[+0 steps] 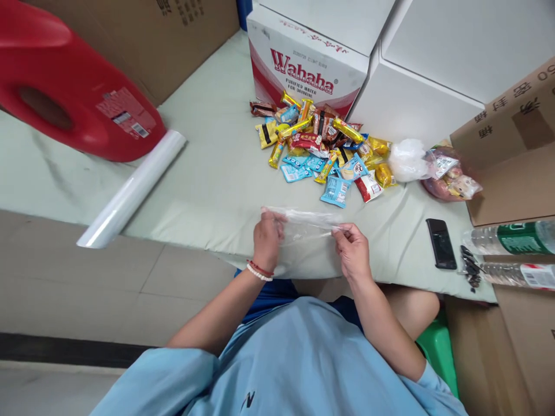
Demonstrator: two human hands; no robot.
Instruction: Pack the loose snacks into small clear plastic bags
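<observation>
A clear plastic bag [306,224] is stretched between my two hands at the front edge of the covered table [208,173]. My left hand [267,237], with a red and a white bracelet at the wrist, pinches one end of it. The other end is between the thumb and fingers of my right hand [352,247]. Beyond the bag lies a loose heap of small wrapped snacks [310,138] in yellow, blue, red and brown packets. Neither hand touches the heap.
Left are a roll of clear plastic [132,190] and a red jug [82,86]. A Wahaba-style printed carton [303,69] stands behind the snacks. Rightward are a bundle of white plastic [410,160], a bagged item [451,176], a phone [441,244] and bottles [520,238].
</observation>
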